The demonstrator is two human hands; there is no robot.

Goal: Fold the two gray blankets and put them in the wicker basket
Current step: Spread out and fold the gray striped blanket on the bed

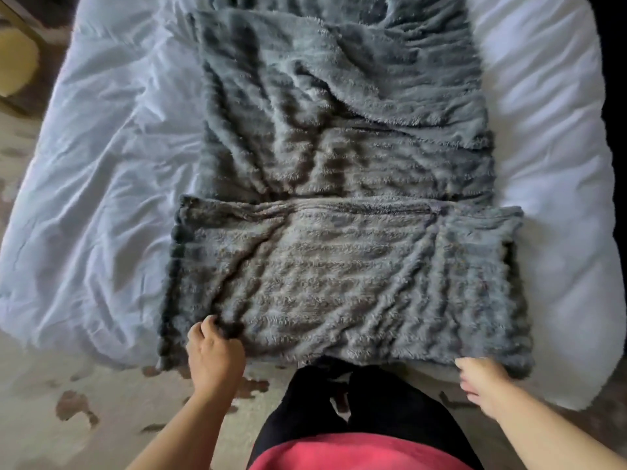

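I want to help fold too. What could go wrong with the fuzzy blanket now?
The gray blanket is full of wrinkles, so a fold may turn out lumpy. The left hand pinches it in from the corner, so that corner may droop. Its near edge hangs past the white duvet and might slip down.

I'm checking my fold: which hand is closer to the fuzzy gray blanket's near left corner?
Left. The left hand grips the fuzzy gray blanket beside that corner; the right hand is at the opposite, right corner.
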